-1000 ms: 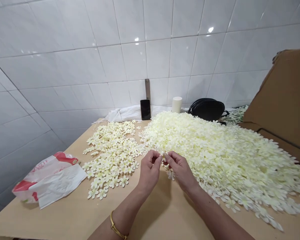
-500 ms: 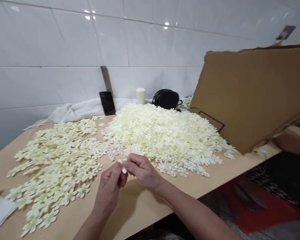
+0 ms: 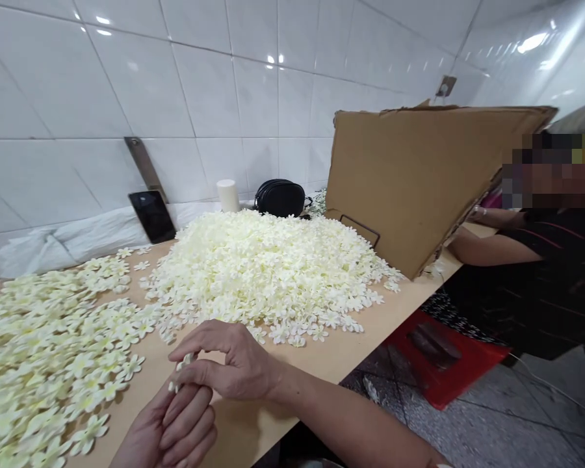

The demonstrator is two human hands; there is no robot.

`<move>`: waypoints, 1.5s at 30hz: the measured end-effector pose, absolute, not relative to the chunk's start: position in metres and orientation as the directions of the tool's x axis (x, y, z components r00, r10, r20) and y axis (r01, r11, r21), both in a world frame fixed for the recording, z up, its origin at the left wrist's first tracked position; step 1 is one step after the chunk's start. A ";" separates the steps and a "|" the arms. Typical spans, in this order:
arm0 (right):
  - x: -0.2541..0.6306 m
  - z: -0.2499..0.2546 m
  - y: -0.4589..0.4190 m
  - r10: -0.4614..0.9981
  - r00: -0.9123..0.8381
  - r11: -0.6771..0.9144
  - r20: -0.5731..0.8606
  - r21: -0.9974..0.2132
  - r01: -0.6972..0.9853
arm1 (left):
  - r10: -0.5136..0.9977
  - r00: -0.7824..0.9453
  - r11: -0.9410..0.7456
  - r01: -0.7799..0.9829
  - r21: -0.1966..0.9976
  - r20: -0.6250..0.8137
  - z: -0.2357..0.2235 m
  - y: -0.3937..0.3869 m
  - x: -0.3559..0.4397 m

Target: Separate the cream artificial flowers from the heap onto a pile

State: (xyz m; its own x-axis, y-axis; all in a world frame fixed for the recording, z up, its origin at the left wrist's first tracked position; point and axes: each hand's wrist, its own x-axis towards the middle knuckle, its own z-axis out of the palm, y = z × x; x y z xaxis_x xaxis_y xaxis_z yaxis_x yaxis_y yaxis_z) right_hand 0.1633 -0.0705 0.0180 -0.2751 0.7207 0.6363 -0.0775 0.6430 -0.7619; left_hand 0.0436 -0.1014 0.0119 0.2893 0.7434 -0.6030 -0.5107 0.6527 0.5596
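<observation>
Our right hand [image 3: 234, 364] and left hand [image 3: 175, 426] pinch a small cream fabric flower [image 3: 181, 369] above the tan wooden table [image 3: 341, 354]. A large heap of cream flowers [image 3: 263, 266] lies before glossy white wall tiles [image 3: 199, 97], beside a leaning brown cardboard sheet [image 3: 414, 175].

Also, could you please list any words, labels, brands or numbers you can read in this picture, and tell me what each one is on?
None can be read in this picture.
The phone leaning on the wall has a dark, blank screen.
The black bag shows no readable brand.
The cardboard sheet is plain brown.
The white cylinder carries no label.
The small flower held between both hands is unmarked.
</observation>
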 end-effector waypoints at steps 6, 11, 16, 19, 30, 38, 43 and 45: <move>0.163 0.014 -0.070 0.912 -0.100 0.398 0.398 -0.917 -0.016 | 0.905 -0.038 0.409 -0.201 0.890 -0.424 -0.002 -0.087 0.039; 0.163 -0.007 -0.067 0.960 -0.207 0.218 0.190 -0.968 0.124 | 0.983 -0.023 0.179 -0.052 0.982 -0.180 0.006 -0.101 0.048; 0.158 -0.014 -0.065 0.946 -0.321 0.045 0.042 -0.999 0.001 | 0.998 -0.048 0.043 -0.035 0.998 -0.044 0.001 -0.100 0.046; 0.161 -0.007 -0.069 0.895 -0.444 0.049 0.045 -0.999 -0.002 | 0.995 -0.102 0.004 -0.067 0.998 -0.010 0.001 -0.099 0.041; 0.163 -0.004 -0.070 0.891 -0.454 -0.018 -0.008 -1.000 -0.018 | 0.997 -0.042 0.058 -0.246 0.967 -0.071 0.005 -0.107 0.037; 0.168 -0.002 -0.074 0.809 -0.574 -0.237 -0.128 -0.964 -0.119 | 0.990 0.037 0.140 -0.300 0.944 -0.135 -0.002 -0.100 0.024; 0.174 -0.003 -0.076 0.792 -0.583 -0.276 -0.178 -0.957 -0.084 | 0.931 0.231 0.344 -0.293 0.892 -0.284 -0.002 -0.098 0.019; 0.174 -0.005 -0.075 0.800 -0.571 -0.251 -0.185 -0.967 -0.039 | 0.940 0.212 0.313 -0.218 0.925 -0.268 -0.002 -0.098 0.022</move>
